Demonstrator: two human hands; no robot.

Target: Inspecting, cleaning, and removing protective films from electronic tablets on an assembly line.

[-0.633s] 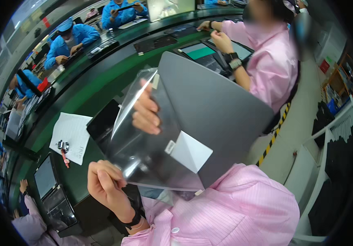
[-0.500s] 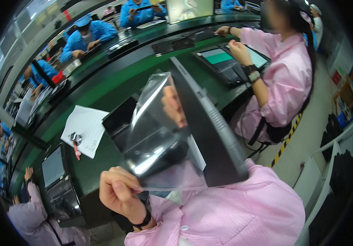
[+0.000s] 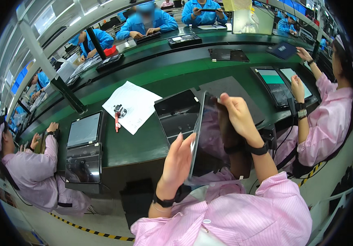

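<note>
I hold a thin dark glossy panel point(image 3: 209, 143) nearly upright in front of my chest, its shiny face turned to the right and mirroring my pink sleeve. My left hand point(image 3: 178, 162) lies flat against its left edge, fingers straight up. My right hand point(image 3: 238, 117) grips its top edge from the right, fingers curled over. Both wrists carry black straps. Behind the panel, dark trays point(image 3: 178, 112) lie on the green bench point(image 3: 143, 147).
A white paper sheet point(image 3: 133, 104) with a red pen point(image 3: 116, 121) and small metal part lies left of the trays. Two tablets point(image 3: 84, 145) sit at far left by a seated person in pink point(image 3: 33, 172). Another person in pink point(image 3: 328, 119) works on screens point(image 3: 281, 84) at right.
The panel has swung from a flat, tilted pose to nearly edge-on and upright. My left hand moved up from the lower corner to its left edge; the right hand now grips the top.
</note>
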